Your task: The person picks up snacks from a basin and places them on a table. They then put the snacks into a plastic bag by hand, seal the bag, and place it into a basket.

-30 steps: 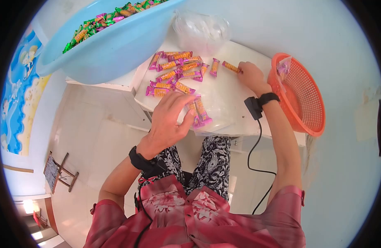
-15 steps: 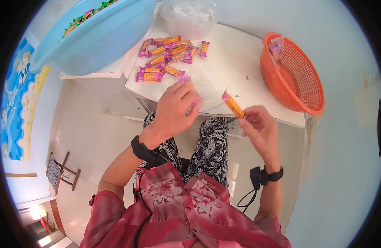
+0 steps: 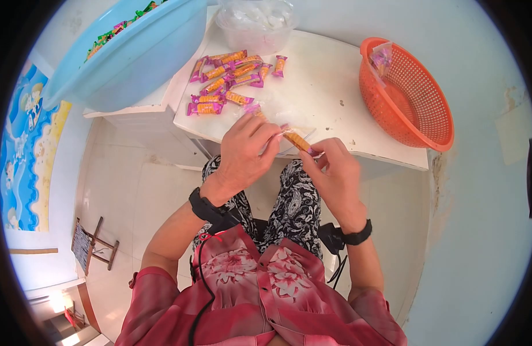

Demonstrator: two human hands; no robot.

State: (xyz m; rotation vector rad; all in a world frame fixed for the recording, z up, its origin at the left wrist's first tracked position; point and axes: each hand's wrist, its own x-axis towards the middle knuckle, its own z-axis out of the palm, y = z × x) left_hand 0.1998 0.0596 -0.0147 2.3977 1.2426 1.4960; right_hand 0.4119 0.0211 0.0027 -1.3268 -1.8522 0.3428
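My left hand (image 3: 243, 155) is closed on a clear plastic bag (image 3: 305, 132) at the table's front edge. A purple-and-yellow wrapped snack (image 3: 254, 109) shows just past its knuckles. Between thumb and fingers, my right hand (image 3: 337, 176) pinches another wrapped snack stick (image 3: 298, 141) by its near end. The far tip of this stick reaches the bag's mouth beside my left fingertips. Beyond my left hand, several more wrapped snacks (image 3: 215, 72) lie in a loose pile on the white table (image 3: 318, 69).
An orange basket (image 3: 367, 89) with a filled clear bag (image 3: 382, 59) in it stands on the right. At the back is a clear tub (image 3: 256, 36) of plastic bags. A large blue basin (image 3: 139, 66) holds green packets at left. A folding stool (image 3: 93, 245) stands on the floor.
My right hand has moved left with the snack stick, bringing its tip to the bag at my left fingers. My left hand has stayed nearly in place.
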